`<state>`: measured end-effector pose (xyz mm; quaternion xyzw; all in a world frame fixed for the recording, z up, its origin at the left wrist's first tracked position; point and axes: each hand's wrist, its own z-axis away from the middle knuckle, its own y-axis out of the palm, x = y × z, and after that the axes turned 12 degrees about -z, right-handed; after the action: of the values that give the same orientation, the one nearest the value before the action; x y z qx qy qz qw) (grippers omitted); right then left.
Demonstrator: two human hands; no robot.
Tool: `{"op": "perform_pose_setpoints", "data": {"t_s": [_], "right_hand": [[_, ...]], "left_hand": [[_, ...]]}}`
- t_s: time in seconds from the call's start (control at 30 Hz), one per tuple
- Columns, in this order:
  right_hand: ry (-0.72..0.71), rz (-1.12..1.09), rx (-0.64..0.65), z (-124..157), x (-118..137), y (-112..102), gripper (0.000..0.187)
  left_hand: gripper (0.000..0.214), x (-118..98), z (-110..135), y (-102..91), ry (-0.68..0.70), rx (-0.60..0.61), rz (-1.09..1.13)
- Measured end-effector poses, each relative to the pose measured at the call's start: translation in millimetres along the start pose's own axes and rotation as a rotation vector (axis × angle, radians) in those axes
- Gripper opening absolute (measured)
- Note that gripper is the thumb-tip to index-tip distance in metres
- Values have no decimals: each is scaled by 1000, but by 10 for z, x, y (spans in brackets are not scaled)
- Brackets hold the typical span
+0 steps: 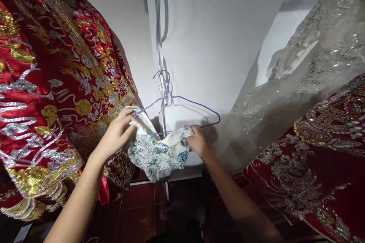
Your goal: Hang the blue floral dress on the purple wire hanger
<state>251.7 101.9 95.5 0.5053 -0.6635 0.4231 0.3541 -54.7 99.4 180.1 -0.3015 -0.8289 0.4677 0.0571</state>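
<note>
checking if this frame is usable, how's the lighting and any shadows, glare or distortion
Head view: white wall brightly lit, purple hanger casting a faint shadow on it; sequins on the red robe and sheer beaded fabric glint; floor dark; edges lean from wide-angle distortion; patterned cloth in the left hand and right hand is sharp.

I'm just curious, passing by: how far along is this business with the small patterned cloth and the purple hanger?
Done: the purple hanger already hangs at the white wall, with a red gown beside it. In hand: left hand and right hand each grip an end of the patterned cloth, bunched at the hanger's lower bar. Left: the cloth sags crumpled, seemingly not yet settled on it.
</note>
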Motion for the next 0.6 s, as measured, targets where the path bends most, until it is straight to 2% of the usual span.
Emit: {"op": "perform_pose_setpoints", "data": {"t_s": [0.1, 0.13, 0.2, 0.27, 0.33, 0.4, 0.47, 0.5, 0.57, 0.6], "right_hand": [[-74, -60, 74, 103, 107, -4, 14], [-106, -61, 53, 137, 148, -43, 16], [-169, -67, -121, 190, 224, -177, 33], [-210, -76, -369, 200, 282, -372, 63], [-198, -18, -488, 152, 329, -607, 78], [-124, 83, -420, 62, 371, -858, 63], [-4, 90, -232, -28, 404, -1090, 37], [60, 47, -115, -61, 412, -1186, 30], [132, -50, 58, -86, 403, -1312, 30], [107, -64, 59, -79, 382, -1332, 31]], "left_hand": [[40, -78, -253, 59, 8, -52, 69], [47, -69, -303, 79, 11, -49, 75], [51, -22, -357, 117, 25, -49, 57], [46, 34, -374, 154, 42, -52, 22], [40, 76, -381, 187, 48, -54, -3], [37, 104, -389, 212, 50, -64, -17], [33, 134, -401, 232, 27, -105, -25], [31, 152, -408, 242, -5, -131, -28], [26, 176, -427, 263, -130, -145, -17], [26, 170, -443, 273, -207, -119, 7]]}}
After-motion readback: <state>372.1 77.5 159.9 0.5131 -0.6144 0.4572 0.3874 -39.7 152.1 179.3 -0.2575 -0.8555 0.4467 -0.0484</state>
